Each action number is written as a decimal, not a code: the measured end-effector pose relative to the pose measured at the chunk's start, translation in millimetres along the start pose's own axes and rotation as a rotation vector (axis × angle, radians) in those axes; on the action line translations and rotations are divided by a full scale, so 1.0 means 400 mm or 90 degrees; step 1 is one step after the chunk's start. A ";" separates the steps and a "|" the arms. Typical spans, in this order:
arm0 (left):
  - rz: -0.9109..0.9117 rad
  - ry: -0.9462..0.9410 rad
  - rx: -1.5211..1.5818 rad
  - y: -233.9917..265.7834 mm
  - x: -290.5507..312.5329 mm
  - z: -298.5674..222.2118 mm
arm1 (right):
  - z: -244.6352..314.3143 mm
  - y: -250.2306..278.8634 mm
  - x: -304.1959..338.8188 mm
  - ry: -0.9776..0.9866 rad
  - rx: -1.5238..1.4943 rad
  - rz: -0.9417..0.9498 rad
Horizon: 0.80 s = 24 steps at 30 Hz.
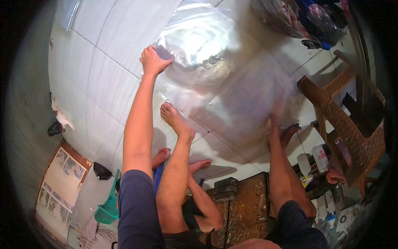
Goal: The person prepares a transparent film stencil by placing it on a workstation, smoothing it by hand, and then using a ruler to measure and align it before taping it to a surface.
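Observation:
A large clear plastic sheet or bag point(248, 97) spreads over the tiled floor in front of me, glaring brightly at its far part. My left hand point(155, 62) reaches far forward and grips the plastic's left edge, thumb to the right and fingers curled over it. My right hand point(274, 130) is at the plastic's near right edge, behind or under the hazy film. Its fingers are blurred there, so their grip does not show. Whether the plastic is one layer or several cannot be made out.
At right stands a brown woven-pattern stool point(348, 124), with a white bottle point(304, 166) near it. Plastic-wrapped bundles point(306, 20) lie far right. Bare feet point(176, 120) rest by the plastic. A paint-stained wooden box point(246, 207) is close below; a green dustpan-like piece point(108, 209) lies left.

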<state>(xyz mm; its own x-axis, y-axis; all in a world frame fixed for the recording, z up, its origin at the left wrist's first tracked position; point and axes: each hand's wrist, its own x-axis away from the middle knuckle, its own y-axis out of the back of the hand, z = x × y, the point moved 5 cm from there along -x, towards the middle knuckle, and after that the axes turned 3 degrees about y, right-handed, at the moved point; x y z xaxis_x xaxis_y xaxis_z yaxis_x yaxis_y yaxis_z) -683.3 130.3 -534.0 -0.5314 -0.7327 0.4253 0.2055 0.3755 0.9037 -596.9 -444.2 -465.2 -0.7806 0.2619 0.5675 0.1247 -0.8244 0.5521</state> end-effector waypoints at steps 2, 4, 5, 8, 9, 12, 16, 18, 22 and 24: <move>0.032 -0.009 0.002 0.003 0.000 -0.005 | 0.046 0.011 -0.002 0.034 0.082 -0.029; 0.056 -0.017 0.002 0.004 -0.022 0.031 | 0.095 -0.029 0.020 -0.054 -0.048 -0.014; 0.074 -0.028 0.033 -0.004 -0.035 0.084 | 0.127 -0.064 0.035 -0.084 -0.096 -0.003; 0.112 -0.038 0.081 0.010 -0.031 0.033 | 0.116 -0.063 0.039 -0.227 0.089 -0.112; 0.146 -0.013 0.122 0.013 -0.036 0.035 | 0.082 -0.065 0.029 -0.211 0.048 -0.100; 0.222 0.036 0.191 -0.005 -0.031 0.036 | 0.041 -0.049 0.013 -0.175 0.049 -0.085; 0.356 0.073 0.455 -0.035 -0.030 0.061 | -0.208 -0.046 -0.087 -0.238 0.024 -0.051; 0.393 0.093 0.471 -0.039 -0.021 0.040 | -0.283 -0.051 -0.105 -0.322 -0.124 0.005; 0.444 0.053 0.435 -0.027 0.013 0.031 | -0.230 -0.075 -0.091 -0.360 -0.245 0.084; 0.429 0.071 0.455 0.016 0.017 0.096 | -0.177 -0.098 -0.082 -0.328 -0.195 0.119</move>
<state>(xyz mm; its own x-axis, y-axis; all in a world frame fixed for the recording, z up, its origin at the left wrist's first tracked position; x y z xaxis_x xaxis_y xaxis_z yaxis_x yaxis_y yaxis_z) -716.9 149.5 -527.1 -0.3972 -0.2760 0.8753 -0.1281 0.9610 0.2449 -619.4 -456.0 -548.6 -0.3574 0.2453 0.9012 -0.0111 -0.9659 0.2586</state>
